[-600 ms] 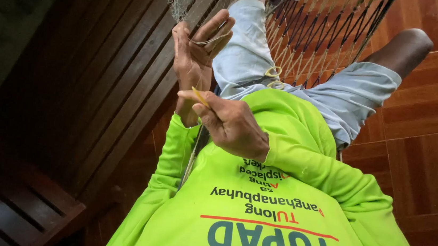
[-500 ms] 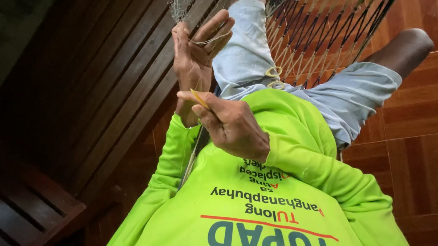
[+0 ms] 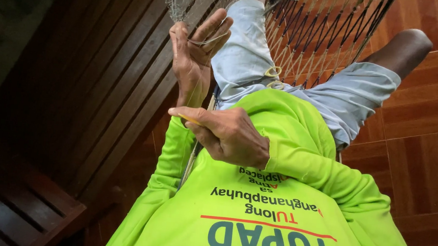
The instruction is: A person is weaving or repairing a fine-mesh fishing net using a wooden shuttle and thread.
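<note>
left hand (image 3: 193, 61): raised, palm toward the camera, fingers (image 3: 214, 29) spread and slightly curled; a thin loop of twine (image 3: 202, 43) runs across the fingertips, caught between thumb and forefinger.
right hand (image 3: 228, 134): lower, just below the left wrist, over the chest; fingers pressed together on a small yellow netting needle (image 3: 187, 119), only its tip showing at the forefinger.
needle axis: roughly level, tip pointing to picture left, away from the knuckles.
key relation: twine loop sits straight above the needle tip, near but apart; right hand is the one nearer the needle, left hand the one nearer the loop.
net (image 3: 313, 36): dark mesh with pale cords, stretched above and to the right of the left hand, draped over the lap.
cord (image 3: 195, 147): pale line running down from under the right hand along the shirt; its far end is hidden.
shirt (image 3: 274, 214): bright green, long sleeves.
shorts (image 3: 350, 93): pale blue-grey, under the net.
wooden slat bench (image 3: 100, 74): dark, to picture left, behind both hands.
floor (image 3: 430, 149): reddish-brown tiles at right.
</note>
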